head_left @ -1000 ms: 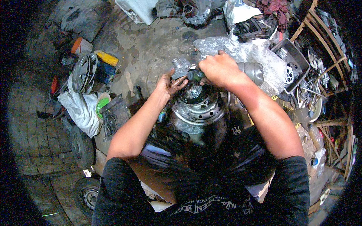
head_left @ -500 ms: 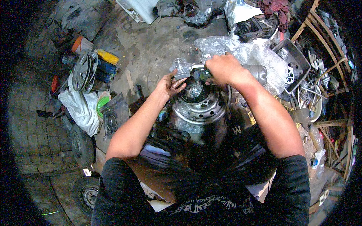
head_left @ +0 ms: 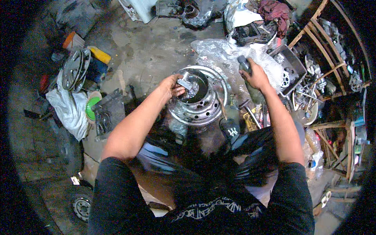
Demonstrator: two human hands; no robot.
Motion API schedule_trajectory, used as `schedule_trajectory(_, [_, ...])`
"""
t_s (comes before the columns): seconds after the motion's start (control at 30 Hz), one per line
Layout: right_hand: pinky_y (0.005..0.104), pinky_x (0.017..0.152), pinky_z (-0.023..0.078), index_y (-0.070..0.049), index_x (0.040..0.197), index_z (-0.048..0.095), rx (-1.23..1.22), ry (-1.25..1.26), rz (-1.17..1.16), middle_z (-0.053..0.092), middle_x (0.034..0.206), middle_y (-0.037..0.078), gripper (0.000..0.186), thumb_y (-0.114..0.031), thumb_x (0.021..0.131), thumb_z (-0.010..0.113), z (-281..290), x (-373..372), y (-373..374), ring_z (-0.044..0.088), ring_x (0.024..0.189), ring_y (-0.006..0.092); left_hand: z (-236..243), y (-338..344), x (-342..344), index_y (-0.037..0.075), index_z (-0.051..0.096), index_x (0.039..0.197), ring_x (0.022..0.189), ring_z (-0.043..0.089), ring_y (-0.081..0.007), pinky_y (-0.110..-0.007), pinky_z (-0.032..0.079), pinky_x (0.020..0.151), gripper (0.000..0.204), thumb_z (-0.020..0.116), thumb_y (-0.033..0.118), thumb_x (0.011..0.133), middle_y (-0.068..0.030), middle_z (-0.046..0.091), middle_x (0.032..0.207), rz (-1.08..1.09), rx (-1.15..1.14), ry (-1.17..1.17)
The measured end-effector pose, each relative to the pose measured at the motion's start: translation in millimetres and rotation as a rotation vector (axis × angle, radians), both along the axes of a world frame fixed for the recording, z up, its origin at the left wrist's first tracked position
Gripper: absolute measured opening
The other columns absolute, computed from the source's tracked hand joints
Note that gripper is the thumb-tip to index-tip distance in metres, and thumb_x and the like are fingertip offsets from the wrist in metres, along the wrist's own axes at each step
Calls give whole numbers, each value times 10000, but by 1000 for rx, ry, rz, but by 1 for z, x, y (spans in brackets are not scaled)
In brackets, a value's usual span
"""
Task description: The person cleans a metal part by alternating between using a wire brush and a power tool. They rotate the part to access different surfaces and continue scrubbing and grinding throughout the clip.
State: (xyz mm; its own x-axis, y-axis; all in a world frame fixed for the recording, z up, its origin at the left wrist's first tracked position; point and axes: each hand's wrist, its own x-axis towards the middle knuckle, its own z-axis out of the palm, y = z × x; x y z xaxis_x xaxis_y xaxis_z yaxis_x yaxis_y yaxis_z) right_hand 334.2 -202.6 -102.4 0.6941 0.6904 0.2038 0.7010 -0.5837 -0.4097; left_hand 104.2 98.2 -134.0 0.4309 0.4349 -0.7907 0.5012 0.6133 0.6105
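Note:
My left hand (head_left: 172, 86) is closed on a small grey cast-metal part (head_left: 187, 84) with a short tube on it. Beneath this part is a dark round container (head_left: 203, 91) with a wet, glinting inside, set in the middle of a worn steel wheel rim (head_left: 206, 115). To the right, my right hand (head_left: 257, 76) grips a plastic bottle (head_left: 254, 94); its dark upper end sticks up past my fingers, apart from the metal part. My forearm and fingers hide some of the bottle.
Crumpled clear plastic sheeting (head_left: 219, 51) lies beyond the rim. A grey bin (head_left: 299, 72) of metal parts and a wooden frame (head_left: 346, 129) stand on the right. At left are hubcaps (head_left: 72, 74), a yellow container (head_left: 99, 55) and a white sack (head_left: 68, 113).
My right hand has drawn the bottle away to the right and turned it from lying sideways against the metal part to dark end up. The left hand still holds the part.

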Motion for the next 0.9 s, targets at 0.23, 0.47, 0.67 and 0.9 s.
schedule_trajectory(0.23, [367,915,489,41,1248,540,351,114,-239,685,1038,184,490,-112,832,748,-172,-24,-92,654,972,288,13,-13,8,139,653,868,571,572,-146,-317,460,533,192,777,255,778,-17,612,773,-48,140,-80])
schedule_trajectory(0.47, [361,893,505,16,1141,589,266,367,-243,678,1002,123,448,-98,759,793,-155,-99,-87,647,929,243,27,-16,6,158,641,1039,888,626,-247,-403,477,633,381,833,313,750,-41,597,1074,-69,10,18])
schedule_trajectory(0.67, [405,874,508,-28,1130,598,113,328,-136,670,1039,201,427,-136,750,761,-167,-89,-79,649,966,333,18,-7,2,210,619,1139,919,600,-214,-395,510,641,454,776,472,803,-36,599,1093,-144,10,-20])
schedule_trajectory(0.9, [488,1030,433,-46,1262,593,-258,148,-119,591,1255,233,544,-367,831,678,-132,-98,-65,556,1180,407,36,-18,3,156,675,920,766,554,-167,-370,428,633,319,791,420,783,3,597,842,-136,165,-10])
